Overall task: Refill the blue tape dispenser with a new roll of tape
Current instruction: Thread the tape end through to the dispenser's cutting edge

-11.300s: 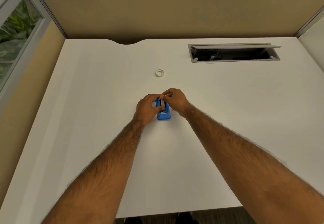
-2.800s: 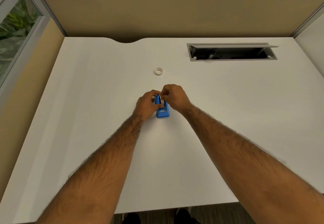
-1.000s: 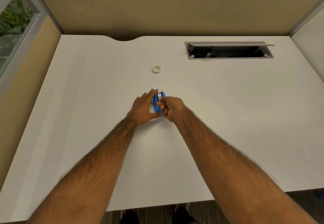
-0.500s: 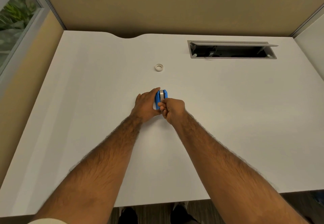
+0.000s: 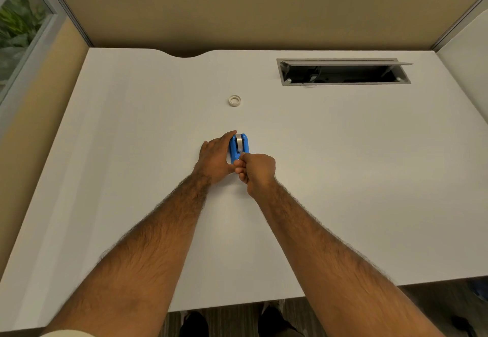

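Head view: the white desk (image 5: 343,178) lay open around the blue plastic tape dispenser (image 5: 244,149), which stood mid-desk, well clear of every edge. The left hand (image 5: 215,157) pressed straight fingers against its left side. The right hand (image 5: 257,169) pinched the loose tape end (image 5: 240,154) at its near end. A small white tape ring (image 5: 234,100) lay well beyond, and a grey cable hatch (image 5: 343,81) sat at far right.

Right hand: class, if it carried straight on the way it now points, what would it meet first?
Probably the dispenser, almost at once: the right hand pinches the tape at its near end. The left hand, against the dispenser's side, lies just beside that line.
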Demonstrator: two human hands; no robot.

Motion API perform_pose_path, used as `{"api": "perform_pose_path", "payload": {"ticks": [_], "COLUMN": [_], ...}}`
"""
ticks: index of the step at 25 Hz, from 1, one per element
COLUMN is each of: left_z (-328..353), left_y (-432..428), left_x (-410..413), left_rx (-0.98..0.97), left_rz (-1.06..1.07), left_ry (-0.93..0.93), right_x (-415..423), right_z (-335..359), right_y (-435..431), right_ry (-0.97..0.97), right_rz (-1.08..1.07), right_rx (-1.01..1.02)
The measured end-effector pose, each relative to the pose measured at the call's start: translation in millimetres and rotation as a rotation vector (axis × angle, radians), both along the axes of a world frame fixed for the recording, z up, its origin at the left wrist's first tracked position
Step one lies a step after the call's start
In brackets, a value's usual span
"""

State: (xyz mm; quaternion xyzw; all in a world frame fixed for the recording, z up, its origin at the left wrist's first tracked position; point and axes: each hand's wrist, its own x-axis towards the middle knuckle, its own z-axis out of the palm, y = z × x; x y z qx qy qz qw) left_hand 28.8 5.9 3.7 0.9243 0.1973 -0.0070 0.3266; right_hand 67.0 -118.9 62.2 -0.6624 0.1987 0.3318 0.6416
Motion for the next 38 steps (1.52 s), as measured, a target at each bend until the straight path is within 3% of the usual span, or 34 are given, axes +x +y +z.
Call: {"api": "perform_pose_path", "payload": {"ticks": [38], "left_z": [-2], "left_y": [0], "left_x": [2], "left_rx": [-0.022], "left_rz": [0.021], "left_ry": [0.026], "right_x": [-20], "right_z": [-29], "right_y": [-10], "right_ry": [-0.064], "right_rz": [-0.019], "right_rx": [0.117]}}
